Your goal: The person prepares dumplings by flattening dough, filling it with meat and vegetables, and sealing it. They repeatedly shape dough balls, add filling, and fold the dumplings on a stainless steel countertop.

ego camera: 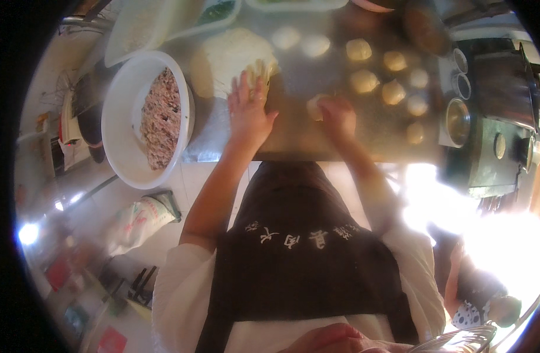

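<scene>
My left hand (251,110) lies flat with its fingers spread, at the near edge of a large mass of pale dough (234,53); a yellowish strip shows by its fingertips. To its right, my right hand (339,114) has its fingers curled on a small piece of dough (314,108) over the metal worktop (292,137). Several round dough balls (362,81) sit on the right part of the worktop, and two paler ones (315,45) lie near the far middle. A white plastic basin (113,119) with a minced filling (162,119) stands left of my left hand.
Translucent trays (137,26) stand at the far left, one holding chopped greens (217,11). Small metal bowls (457,122) and a dark cooking appliance (495,154) are at the right. A filled sack (139,223) rests on the floor. Another person (477,282) is at the lower right.
</scene>
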A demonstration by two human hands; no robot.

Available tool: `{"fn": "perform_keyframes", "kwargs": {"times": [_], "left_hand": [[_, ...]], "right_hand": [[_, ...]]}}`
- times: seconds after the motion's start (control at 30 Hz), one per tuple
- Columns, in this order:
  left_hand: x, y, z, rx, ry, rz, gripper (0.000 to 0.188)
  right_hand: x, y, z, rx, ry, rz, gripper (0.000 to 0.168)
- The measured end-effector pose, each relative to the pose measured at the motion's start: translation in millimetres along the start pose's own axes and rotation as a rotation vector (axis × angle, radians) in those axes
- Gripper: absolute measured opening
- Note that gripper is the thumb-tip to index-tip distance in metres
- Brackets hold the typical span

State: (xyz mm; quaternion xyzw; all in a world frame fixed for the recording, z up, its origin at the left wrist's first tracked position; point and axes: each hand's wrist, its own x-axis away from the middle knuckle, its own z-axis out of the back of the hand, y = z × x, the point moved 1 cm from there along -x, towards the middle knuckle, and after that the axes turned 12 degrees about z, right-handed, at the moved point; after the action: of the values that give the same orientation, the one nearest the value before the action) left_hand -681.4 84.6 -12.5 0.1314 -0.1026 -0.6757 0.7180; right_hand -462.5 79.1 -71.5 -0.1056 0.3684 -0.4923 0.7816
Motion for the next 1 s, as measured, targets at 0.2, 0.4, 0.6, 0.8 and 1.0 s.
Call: {"fn": "perform_keyframes", "kwargs": {"times": [0.2,0.4,0.6,0.8,1.0], "left_hand": [[-19,86,-83,0.053,-0.235,-0.437,0.058],[-49,70,-125,0.055,-0.223,-0.634,0.065],[37,75,-105,0.023,-0.168,-0.576,0.059],[46,73,-106,0.165,-0.179,-0.409,0.057],[-12,63,-82,0.333,-0.169,-0.279,0.062]], "right_hand": [[7,-7,39,0.006,0.233,-0.331,0.004],[17,3,61,-0.067,0.236,-0.338,0.007],[71,8,77,-0.241,0.237,-0.52,0.008],[48,6,64,-0.166,-0.022,-0.392,0.022],[15,9,-2,0.012,-0.247,-0.063,0.055]]}}
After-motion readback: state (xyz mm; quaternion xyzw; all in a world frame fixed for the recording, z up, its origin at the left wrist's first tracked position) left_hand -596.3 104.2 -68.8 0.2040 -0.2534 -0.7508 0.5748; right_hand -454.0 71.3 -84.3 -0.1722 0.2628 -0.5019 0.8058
